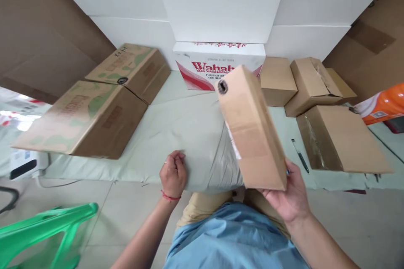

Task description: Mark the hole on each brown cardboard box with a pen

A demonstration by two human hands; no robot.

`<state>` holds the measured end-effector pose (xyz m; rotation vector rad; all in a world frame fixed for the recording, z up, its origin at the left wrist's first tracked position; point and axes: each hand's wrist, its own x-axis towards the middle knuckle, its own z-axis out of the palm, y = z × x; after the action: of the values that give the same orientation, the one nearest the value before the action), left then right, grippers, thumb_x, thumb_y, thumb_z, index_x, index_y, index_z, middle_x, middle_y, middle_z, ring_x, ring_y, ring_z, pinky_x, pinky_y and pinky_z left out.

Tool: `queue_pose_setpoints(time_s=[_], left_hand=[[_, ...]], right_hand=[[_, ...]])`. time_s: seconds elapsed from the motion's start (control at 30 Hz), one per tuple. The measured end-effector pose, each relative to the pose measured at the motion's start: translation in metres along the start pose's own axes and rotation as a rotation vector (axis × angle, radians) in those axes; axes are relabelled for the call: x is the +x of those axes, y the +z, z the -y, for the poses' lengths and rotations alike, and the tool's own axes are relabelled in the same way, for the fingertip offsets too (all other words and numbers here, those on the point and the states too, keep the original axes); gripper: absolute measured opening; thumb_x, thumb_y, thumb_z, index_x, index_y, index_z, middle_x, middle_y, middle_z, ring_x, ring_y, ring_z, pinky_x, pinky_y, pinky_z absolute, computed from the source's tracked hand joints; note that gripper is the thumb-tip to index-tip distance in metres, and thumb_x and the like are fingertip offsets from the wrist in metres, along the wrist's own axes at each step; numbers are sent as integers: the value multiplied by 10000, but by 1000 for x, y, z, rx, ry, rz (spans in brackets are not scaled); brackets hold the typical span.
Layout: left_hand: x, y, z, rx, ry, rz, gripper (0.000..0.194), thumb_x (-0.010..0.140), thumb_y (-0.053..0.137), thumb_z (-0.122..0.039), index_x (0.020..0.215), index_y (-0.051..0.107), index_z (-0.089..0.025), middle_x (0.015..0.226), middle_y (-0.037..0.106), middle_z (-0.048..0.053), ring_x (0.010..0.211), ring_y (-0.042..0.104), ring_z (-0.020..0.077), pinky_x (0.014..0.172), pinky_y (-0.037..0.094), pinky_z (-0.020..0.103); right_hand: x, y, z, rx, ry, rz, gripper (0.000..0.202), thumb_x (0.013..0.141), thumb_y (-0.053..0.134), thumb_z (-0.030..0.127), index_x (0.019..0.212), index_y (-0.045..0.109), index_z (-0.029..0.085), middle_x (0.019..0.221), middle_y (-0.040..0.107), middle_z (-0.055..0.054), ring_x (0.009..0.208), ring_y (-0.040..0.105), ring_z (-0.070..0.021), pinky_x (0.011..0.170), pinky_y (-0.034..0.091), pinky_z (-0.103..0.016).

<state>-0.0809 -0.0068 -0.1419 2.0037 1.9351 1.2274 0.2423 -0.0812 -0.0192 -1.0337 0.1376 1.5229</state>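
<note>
My right hand (288, 197) grips the lower end of a tall brown cardboard box (252, 134), which is tilted and raised above the table's front edge. The box has a round black mark near its top and a white label on its left side. My left hand (173, 174), with a red string on the wrist, rests near the front edge of the green-covered table (195, 122), its fingers curled closed. Nothing shows in it. Behind the held box stands a white box with red "Wahaha" lettering (202, 67), partly hidden by it.
Two large brown boxes (107, 122) stand at the left. Several smaller boxes (350, 138) are grouped at the right, beside a black pen (300, 156) and an orange bottle (383, 103). A green stool (63, 218) is on the floor at lower left.
</note>
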Motion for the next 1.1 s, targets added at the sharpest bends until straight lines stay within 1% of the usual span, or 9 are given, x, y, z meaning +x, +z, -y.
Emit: queue_pose_setpoints(time_s=[0.1, 0.17, 0.27, 0.47, 0.57, 0.7, 0.87, 1.0, 1.1], left_hand=[[0, 6, -2, 57, 110, 13, 198, 1024, 486, -196, 994, 681, -216, 865, 759, 76, 848, 736, 231, 804, 563, 333], [0, 8, -4, 91, 161, 29, 204, 998, 496, -172, 951, 688, -222, 841, 738, 80, 859, 721, 250, 803, 550, 347], [-1, 8, -6, 143, 193, 47, 216, 990, 494, -148, 939, 691, -221, 839, 715, 84, 853, 697, 260, 789, 533, 359], [-1, 9, -8, 239, 191, 101, 205, 992, 521, -156, 960, 711, -227, 873, 686, 82, 874, 676, 261, 790, 519, 361], [-2, 10, -9, 280, 173, 130, 204, 993, 525, -162, 971, 717, -228, 883, 679, 79, 874, 676, 258, 790, 517, 360], [-3, 9, -12, 329, 138, 150, 197, 987, 526, -172, 984, 714, -228, 908, 683, 81, 865, 675, 253, 772, 509, 357], [0, 8, -18, 375, 117, 179, 188, 977, 517, -178, 977, 699, -227, 928, 685, 85, 874, 674, 255, 766, 506, 353], [2, 7, -20, 414, 80, 201, 156, 964, 533, -172, 959, 679, -229, 934, 670, 90, 874, 655, 263, 750, 489, 353], [2, 8, -21, 421, 49, 213, 142, 959, 540, -173, 952, 670, -228, 931, 655, 93, 887, 649, 272, 749, 483, 354]], right_hand=[[-1, -3, -22, -3, 108, 115, 490, 779, 938, 494, 1187, 760, 289, 1129, 853, -30, 1023, 823, -279, 703, 717, -403], [2, 2, -32, -16, 116, 157, 517, 714, 999, 492, 1113, 771, 254, 965, 844, -25, 920, 815, -251, 762, 728, -425], [6, 7, -43, -58, 104, 78, 526, 625, 1063, 485, 952, 760, 207, 753, 774, 6, 748, 761, -189, 833, 735, -438], [11, -9, -46, -213, 97, 22, 515, 633, 1071, 437, 956, 744, 205, 939, 815, -11, 816, 762, -188, 720, 746, -419], [17, -17, -34, -106, 206, 66, 526, 671, 1049, 429, 1050, 762, 202, 941, 837, -31, 800, 786, -197, 758, 746, -407], [25, -19, -17, 47, 340, 88, 450, 822, 926, 410, 1199, 741, 247, 1050, 867, -38, 823, 823, -220, 653, 727, -354], [26, -18, -17, 117, 410, 88, 423, 951, 785, 344, 1337, 680, 207, 1139, 867, -85, 914, 844, -234, 712, 735, -366], [24, -22, -23, 107, 403, 156, 472, 913, 832, 370, 1332, 691, 206, 1224, 852, -96, 1030, 836, -236, 819, 737, -375], [21, -25, -25, 67, 357, 165, 493, 786, 955, 379, 1207, 751, 224, 1167, 860, -79, 989, 832, -225, 874, 733, -373]])
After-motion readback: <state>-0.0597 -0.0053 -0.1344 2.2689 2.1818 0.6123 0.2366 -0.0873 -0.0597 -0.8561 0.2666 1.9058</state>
